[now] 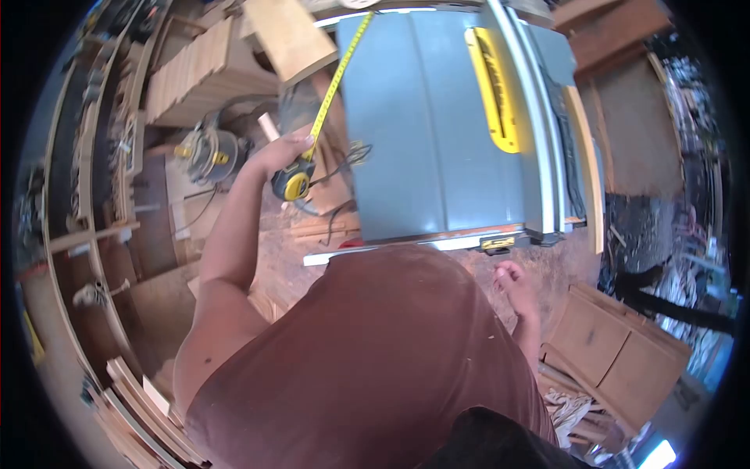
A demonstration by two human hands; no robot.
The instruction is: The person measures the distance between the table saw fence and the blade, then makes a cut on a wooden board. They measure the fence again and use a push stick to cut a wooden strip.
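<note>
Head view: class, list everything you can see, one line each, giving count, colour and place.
table saw: one, grey-blue top with yellow insert, upper middle
tape measure: one, yellow and black, tape drawn out toward the saw's far left corner
shop vacuum: one, grey and yellow, floor at left
stacked boards: one pile, pale wood, upper left
cabinet: one, plain wood, lower right
left hand: holds the tape measure
right hand: by the saw's front edge, nothing seen in it
</note>
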